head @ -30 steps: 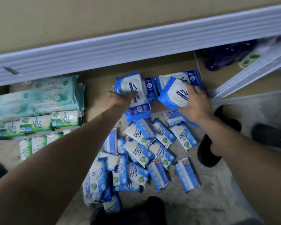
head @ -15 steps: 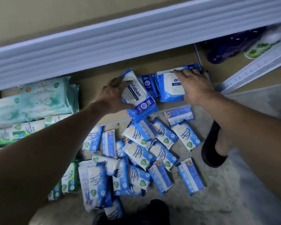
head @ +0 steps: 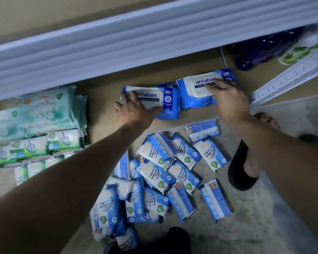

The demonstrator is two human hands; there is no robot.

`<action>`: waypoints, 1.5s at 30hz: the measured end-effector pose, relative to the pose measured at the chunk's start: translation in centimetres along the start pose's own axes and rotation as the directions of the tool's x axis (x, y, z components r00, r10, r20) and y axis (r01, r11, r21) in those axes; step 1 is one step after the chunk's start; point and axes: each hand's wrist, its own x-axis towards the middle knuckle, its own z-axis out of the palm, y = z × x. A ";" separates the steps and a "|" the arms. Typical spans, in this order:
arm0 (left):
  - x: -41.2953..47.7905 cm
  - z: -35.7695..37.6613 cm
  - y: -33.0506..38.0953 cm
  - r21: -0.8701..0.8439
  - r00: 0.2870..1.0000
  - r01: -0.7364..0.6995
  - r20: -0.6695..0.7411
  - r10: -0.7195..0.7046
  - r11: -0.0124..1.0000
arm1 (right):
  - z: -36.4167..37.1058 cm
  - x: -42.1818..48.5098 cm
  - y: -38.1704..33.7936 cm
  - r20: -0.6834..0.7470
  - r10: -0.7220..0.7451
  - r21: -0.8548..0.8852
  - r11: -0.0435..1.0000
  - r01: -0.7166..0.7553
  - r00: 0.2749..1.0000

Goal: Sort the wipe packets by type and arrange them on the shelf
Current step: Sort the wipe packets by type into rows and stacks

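Two large blue Antabax wipe packets lie flat side by side on the brown bottom shelf (head: pixel 106 99). My left hand (head: pixel 136 109) rests with spread fingers on the left packet (head: pixel 162 99). Over the right packet (head: pixel 198 88) lies my right hand (head: pixel 226 96), its fingers straight across the label. Several small blue and white fragrance-free wipe packets (head: pixel 160 173) lie heaped on the concrete floor in front of the shelf. Teal packets (head: pixel 42 110) and green and white pine packets (head: pixel 62 140) sit at the shelf's left end.
A white ribbed shelf beam (head: pixel 136 37) crosses above the packets. A white upright (head: pixel 290 77) slants at the right, with dark purple packets (head: pixel 261 52) behind it. A foot in a black sandal (head: pixel 246 165) stands right of the floor heap.
The left packet, tilted in my left hand before, now lies flat on the shelf. Both hands have pressed the two packets down beside each other.
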 end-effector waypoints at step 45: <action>-4.8 0.0 -9.0 -0.144 0.955 -0.290 0.025 0.297 0.946 | 1.0 -8.6 -7.2 0.174 0.055 0.079 0.994 -0.070 0.983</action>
